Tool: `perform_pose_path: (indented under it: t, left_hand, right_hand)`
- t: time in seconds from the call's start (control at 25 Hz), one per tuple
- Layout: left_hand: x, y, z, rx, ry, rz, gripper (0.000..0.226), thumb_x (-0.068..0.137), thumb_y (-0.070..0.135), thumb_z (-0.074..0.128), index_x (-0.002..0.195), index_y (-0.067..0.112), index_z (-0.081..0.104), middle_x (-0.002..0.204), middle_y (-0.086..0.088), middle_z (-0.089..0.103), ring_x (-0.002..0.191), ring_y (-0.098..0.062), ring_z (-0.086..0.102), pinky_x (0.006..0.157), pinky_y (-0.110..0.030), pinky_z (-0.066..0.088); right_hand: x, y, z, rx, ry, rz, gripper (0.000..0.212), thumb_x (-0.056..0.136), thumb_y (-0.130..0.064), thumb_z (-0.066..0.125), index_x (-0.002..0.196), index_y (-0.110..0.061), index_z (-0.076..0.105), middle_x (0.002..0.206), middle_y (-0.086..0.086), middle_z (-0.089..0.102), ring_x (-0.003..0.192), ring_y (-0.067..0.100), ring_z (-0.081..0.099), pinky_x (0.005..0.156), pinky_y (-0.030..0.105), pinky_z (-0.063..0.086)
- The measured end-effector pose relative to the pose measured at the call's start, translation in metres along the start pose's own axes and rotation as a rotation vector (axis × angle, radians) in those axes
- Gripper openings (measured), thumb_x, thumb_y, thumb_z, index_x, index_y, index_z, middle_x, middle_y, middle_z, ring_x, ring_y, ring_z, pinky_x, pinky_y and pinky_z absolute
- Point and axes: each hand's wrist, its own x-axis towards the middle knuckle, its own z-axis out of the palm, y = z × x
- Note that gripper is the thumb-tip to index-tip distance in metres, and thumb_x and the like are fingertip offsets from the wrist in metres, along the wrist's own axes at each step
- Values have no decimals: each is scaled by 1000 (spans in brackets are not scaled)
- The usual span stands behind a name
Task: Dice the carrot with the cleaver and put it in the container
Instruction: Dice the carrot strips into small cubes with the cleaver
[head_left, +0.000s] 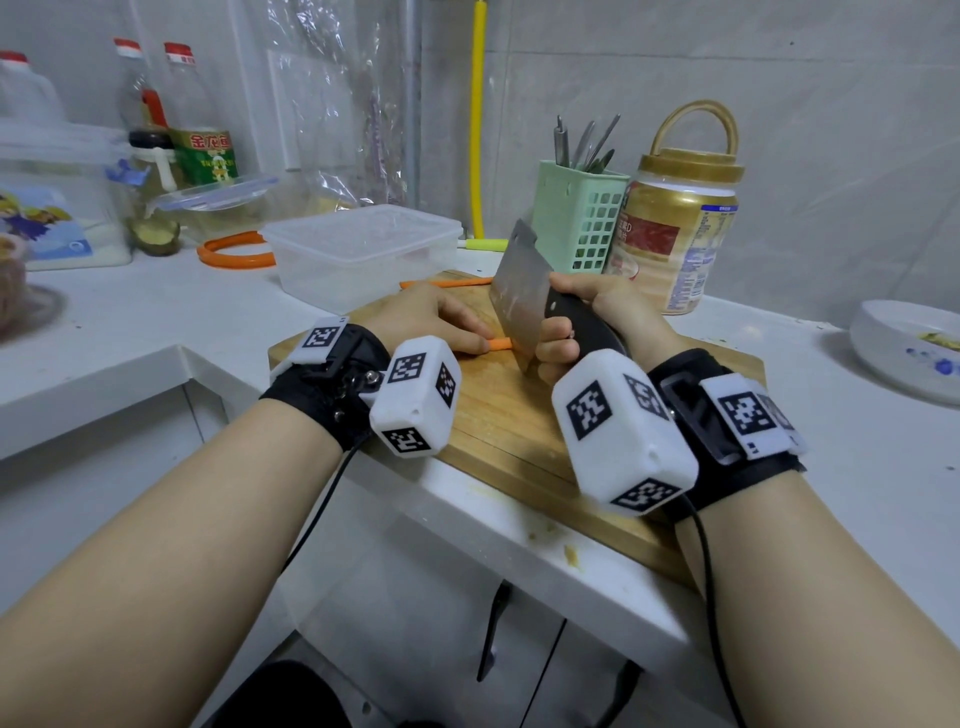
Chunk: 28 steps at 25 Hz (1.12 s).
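A thin orange carrot strip (500, 343) lies on the wooden cutting board (498, 415). My left hand (431, 319) holds it down, fingertips close to the blade. My right hand (587, 322) grips the black handle of the steel cleaver (519, 301), whose edge stands on the carrot strip just right of my left fingers. Another long carrot strip (447, 283) lies at the board's far edge. A clear plastic container (363, 249) stands behind the board, nothing visible inside it.
A green utensil basket (579, 218) and a gold-lidded jar (675, 228) stand behind the board on the right. A white bowl (909, 348) sits at far right. Bottles, lidded boxes and an orange ring (234, 252) crowd the back left. The counter edge runs just below the board.
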Motion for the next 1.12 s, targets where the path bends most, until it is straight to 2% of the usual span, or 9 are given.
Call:
perform_pose_path:
  t: [0.16, 0.4, 0.6, 0.76, 0.84, 1.0, 1.12]
  left_hand:
    - [2, -2, -1, 47, -4, 10, 5, 75, 33, 82, 78, 33, 78, 88, 19, 73, 96, -2, 64, 97, -27, 47]
    - [3, -4, -2, 71, -18, 13, 11, 74, 37, 81, 84, 34, 78, 90, 16, 73, 98, -6, 64, 102, -39, 47]
    - [3, -3, -1, 73, -25, 26, 13, 72, 41, 81, 83, 35, 78, 91, 12, 74, 100, -11, 65, 102, -41, 47]
    - [2, -3, -1, 70, -19, 11, 9, 74, 38, 81, 82, 36, 78, 85, 16, 73, 93, -6, 64, 99, -37, 48]
    - [1, -2, -1, 58, -17, 7, 7, 75, 35, 81, 81, 34, 78, 81, 18, 72, 88, -2, 63, 94, -32, 49]
    - [-1, 1, 0, 6, 7, 31, 9, 76, 26, 82, 80, 23, 75, 59, 19, 63, 61, 7, 55, 71, -18, 43]
    - [-3, 3, 1, -13, -3, 53, 8, 77, 22, 81, 75, 21, 73, 56, 19, 62, 58, 8, 53, 63, -11, 41]
  right_hand:
    - [-10, -2, -13, 77, -71, -22, 33, 98, -34, 40, 72, -13, 37, 43, -1, 37, 31, 11, 35, 57, 22, 23]
    - [-15, 2, -12, 25, -124, -37, 37, 96, -39, 39, 68, -15, 36, 41, -1, 35, 31, 12, 34, 42, 19, 36]
    - [-15, 4, -6, 18, -139, -42, 38, 98, -35, 37, 70, -11, 42, 43, -1, 36, 30, 11, 34, 41, 17, 33]
    - [-15, 5, -4, -19, -114, -29, 38, 98, -36, 37, 69, -11, 40, 42, -1, 36, 30, 12, 34, 46, 20, 27]
    - [-15, 5, -1, -60, -93, -19, 34, 98, -36, 40, 74, -11, 41, 43, 0, 37, 30, 13, 34, 48, 24, 24]
    - [-7, 5, 8, -191, -27, -9, 26, 97, -35, 47, 101, -11, 38, 46, 2, 40, 32, 16, 36, 44, 21, 27]
    - [-1, 3, 10, -181, -28, 3, 27, 96, -32, 48, 107, -12, 35, 46, 3, 40, 32, 16, 35, 39, 18, 30]
